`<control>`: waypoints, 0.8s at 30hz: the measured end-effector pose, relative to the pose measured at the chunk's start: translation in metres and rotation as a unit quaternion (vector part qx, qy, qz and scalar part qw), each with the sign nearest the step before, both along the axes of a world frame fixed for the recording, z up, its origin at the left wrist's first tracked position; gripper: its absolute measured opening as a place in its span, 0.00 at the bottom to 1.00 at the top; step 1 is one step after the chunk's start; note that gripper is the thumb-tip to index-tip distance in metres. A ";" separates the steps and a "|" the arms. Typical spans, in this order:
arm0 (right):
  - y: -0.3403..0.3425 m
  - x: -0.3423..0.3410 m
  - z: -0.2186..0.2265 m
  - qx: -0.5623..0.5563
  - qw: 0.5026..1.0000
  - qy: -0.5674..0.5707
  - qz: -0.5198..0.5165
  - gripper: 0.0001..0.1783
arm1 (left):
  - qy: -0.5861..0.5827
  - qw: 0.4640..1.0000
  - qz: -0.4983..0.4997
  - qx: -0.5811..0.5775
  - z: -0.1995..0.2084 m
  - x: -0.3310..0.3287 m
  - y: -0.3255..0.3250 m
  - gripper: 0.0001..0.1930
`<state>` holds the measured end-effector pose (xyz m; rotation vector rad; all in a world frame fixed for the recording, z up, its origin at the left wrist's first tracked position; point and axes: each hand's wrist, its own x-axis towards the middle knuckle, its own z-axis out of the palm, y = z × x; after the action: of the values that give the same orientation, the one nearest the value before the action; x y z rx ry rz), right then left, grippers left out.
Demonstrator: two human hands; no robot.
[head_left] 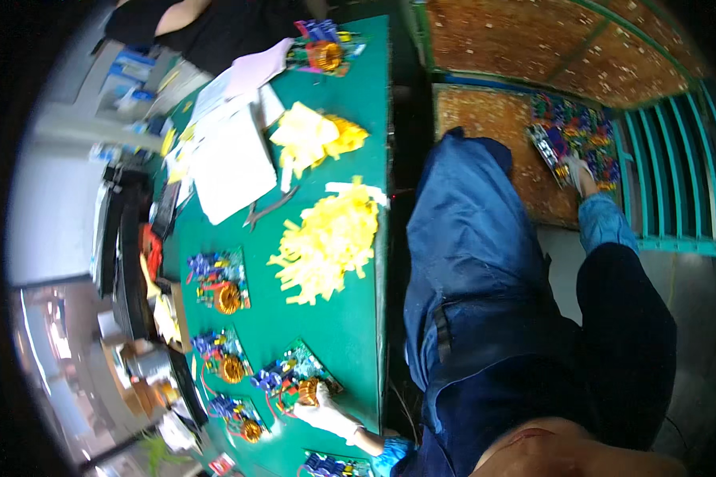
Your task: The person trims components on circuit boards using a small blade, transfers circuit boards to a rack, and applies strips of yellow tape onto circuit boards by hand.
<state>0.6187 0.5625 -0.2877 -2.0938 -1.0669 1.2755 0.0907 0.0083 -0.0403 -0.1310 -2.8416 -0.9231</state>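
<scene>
My left hand (324, 412), in a white glove, has its fingers closed round the copper coil of a circuit board (301, 367) on the green table. Blue capacitors and red wires show on that board. Out to the right, my gloved right hand (578, 172) grips another circuit board (550, 151), tilted over a wooden shelf (481, 111). Beside it, several similar boards (577, 119) sit close together on the shelf. My right fingertips are partly hidden by the board.
More coil boards (219, 282) stand along the left of the green table (326, 322). A heap of yellow strips (330, 242), pliers (269, 208) and white papers (232, 163) lie farther up. Teal bars (676, 171) flank the shelf. Another person's arm (181, 16) shows at the top left.
</scene>
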 end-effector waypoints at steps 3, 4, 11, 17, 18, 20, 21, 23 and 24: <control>0.017 0.017 0.010 -0.025 0.994 -0.083 -0.063 0.21 | -0.065 0.997 0.017 0.038 -0.011 -0.008 0.008 0.22; 0.019 0.019 0.010 -0.053 0.987 -0.109 -0.109 0.22 | -0.034 0.999 0.011 -0.023 -0.006 -0.005 0.021 0.23; -0.026 0.012 0.047 -0.146 0.979 0.013 -0.144 0.38 | 0.147 0.917 -0.029 -0.370 0.033 -0.002 0.067 0.26; -0.034 0.090 -0.002 -0.150 0.942 -0.264 0.142 0.45 | 0.178 0.954 -0.170 -0.169 0.081 0.055 0.178 0.19; -0.033 0.085 -0.008 -0.126 0.950 -0.245 0.149 0.42 | 0.182 0.946 -0.208 -0.168 0.078 0.055 0.183 0.21; -0.024 0.060 -0.019 -0.102 0.958 -0.217 0.158 0.40 | 0.173 0.939 -0.271 -0.122 0.083 0.065 0.198 0.17; -0.016 0.052 -0.022 -0.127 0.971 -0.193 0.068 0.36 | 0.164 0.934 -0.300 -0.097 0.081 0.069 0.206 0.16; -0.009 0.047 -0.018 -0.147 0.975 -0.167 -0.022 0.33 | 0.178 0.917 -0.356 -0.036 0.074 0.078 0.219 0.13; -0.011 0.046 -0.017 -0.130 0.977 0.001 -0.167 0.31 | 0.191 0.912 -0.362 -0.029 0.066 0.077 0.219 0.12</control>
<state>0.6645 0.5513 -0.3051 -2.3382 -0.5329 1.2994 0.1673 0.2276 0.0256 -1.2857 -2.4373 -0.7880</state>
